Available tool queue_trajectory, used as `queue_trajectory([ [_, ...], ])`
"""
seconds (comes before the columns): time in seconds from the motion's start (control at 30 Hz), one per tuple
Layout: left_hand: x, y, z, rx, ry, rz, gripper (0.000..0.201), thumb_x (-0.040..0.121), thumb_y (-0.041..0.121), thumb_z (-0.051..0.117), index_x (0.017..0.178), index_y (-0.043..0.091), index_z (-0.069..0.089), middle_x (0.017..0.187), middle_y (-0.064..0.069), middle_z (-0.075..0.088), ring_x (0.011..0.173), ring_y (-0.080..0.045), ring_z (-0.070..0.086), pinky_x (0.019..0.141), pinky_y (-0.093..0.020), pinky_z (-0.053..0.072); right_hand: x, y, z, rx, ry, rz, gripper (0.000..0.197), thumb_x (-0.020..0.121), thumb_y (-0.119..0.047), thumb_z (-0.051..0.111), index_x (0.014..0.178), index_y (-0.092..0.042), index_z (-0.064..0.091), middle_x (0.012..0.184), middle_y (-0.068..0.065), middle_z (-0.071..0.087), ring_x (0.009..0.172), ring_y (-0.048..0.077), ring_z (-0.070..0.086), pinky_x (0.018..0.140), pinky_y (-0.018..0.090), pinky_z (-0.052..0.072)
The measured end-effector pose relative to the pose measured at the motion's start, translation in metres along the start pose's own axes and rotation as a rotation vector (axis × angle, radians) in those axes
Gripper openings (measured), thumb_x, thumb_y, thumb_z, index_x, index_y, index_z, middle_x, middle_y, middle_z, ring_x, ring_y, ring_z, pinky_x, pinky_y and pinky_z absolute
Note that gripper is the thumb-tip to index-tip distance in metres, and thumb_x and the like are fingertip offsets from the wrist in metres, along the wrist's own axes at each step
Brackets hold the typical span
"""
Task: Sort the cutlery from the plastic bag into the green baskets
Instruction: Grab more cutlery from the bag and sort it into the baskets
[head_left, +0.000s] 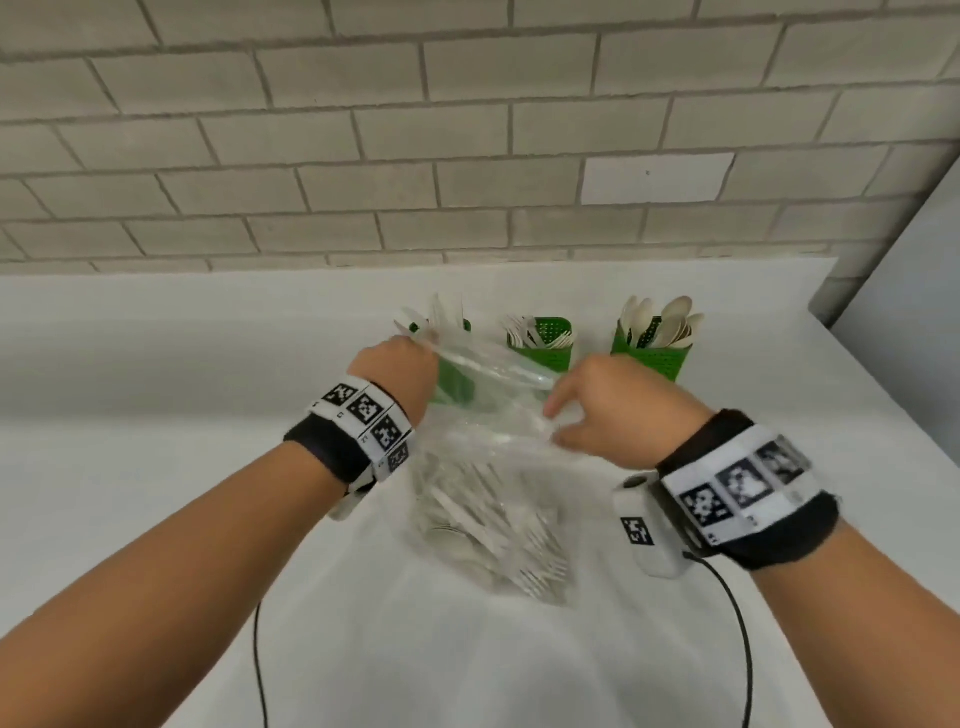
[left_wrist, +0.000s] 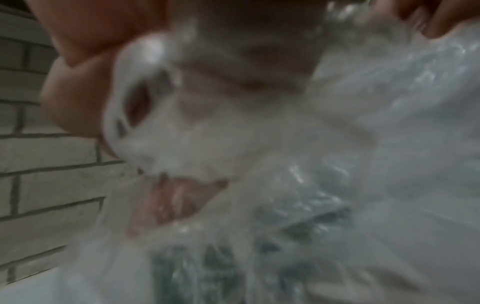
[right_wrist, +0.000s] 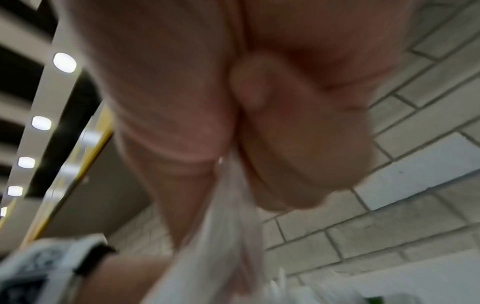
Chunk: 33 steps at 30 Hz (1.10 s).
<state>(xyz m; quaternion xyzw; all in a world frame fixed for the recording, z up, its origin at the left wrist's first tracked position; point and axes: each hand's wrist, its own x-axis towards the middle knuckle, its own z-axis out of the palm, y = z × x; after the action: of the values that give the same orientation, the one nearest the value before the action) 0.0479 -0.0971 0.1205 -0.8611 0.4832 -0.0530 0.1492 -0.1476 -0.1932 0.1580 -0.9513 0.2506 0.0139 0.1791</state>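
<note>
A clear plastic bag (head_left: 488, 467) with several white forks and spoons (head_left: 498, 535) in its bottom hangs over the white table. My left hand (head_left: 402, 366) grips the bag's left top edge; its fingers are hidden behind the plastic. My right hand (head_left: 597, 410) pinches the bag's right top edge. The left wrist view shows crumpled plastic (left_wrist: 285, 164) wrapped over my fingers (left_wrist: 78, 98). In the right wrist view my thumb (right_wrist: 293, 127) presses the film (right_wrist: 228, 236). Three green baskets stand behind: left (head_left: 452, 374), partly behind the bag, middle (head_left: 543, 345), right (head_left: 652, 353).
The white table (head_left: 156, 415) meets a grey brick wall (head_left: 363, 156) at the back. Its right edge (head_left: 883, 395) runs diagonally near the right basket. Two black cables (head_left: 260, 665) hang down from my wrists over the near part of the table.
</note>
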Motion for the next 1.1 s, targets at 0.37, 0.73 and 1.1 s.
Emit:
queue_trajectory([
  [0.37,-0.019,-0.023,0.027,-0.957,-0.280,0.129,0.019,0.098,0.036,0.049,0.096,0.032,0.068,0.086,-0.004,0.064,0.076,-0.025,0.059,0.067,-0.035,0.049,0.019,0.030,0.040,-0.413,-0.120,0.265,0.008,0.094,-0.012,0.046,0.096,-0.013,0.054,0.095,0.008,0.057,0.079,0.025,0.051,0.069,0.032,0.040],
  [0.73,-0.047,-0.009,0.047,-1.994,-0.105,-0.063,0.022,0.070,0.015,0.080,0.061,0.016,0.060,0.070,-0.002,0.062,0.065,-0.018,0.060,0.061,-0.025,0.045,0.034,0.041,0.043,1.998,0.308,0.212,0.022,0.087,-0.017,0.049,0.068,-0.015,0.059,0.072,0.006,0.058,0.072,0.022,0.058,0.071,0.032,0.051],
  [1.1,-0.053,0.026,0.021,-0.369,0.550,0.429,0.026,0.064,-0.002,0.072,0.088,0.008,0.070,0.122,-0.017,0.057,0.113,-0.034,0.045,0.087,-0.049,0.043,0.015,0.000,0.072,0.053,0.392,-0.423,0.018,0.073,0.002,0.072,0.084,-0.011,0.068,0.093,0.006,0.059,0.087,0.029,0.057,0.076,0.038,0.048],
])
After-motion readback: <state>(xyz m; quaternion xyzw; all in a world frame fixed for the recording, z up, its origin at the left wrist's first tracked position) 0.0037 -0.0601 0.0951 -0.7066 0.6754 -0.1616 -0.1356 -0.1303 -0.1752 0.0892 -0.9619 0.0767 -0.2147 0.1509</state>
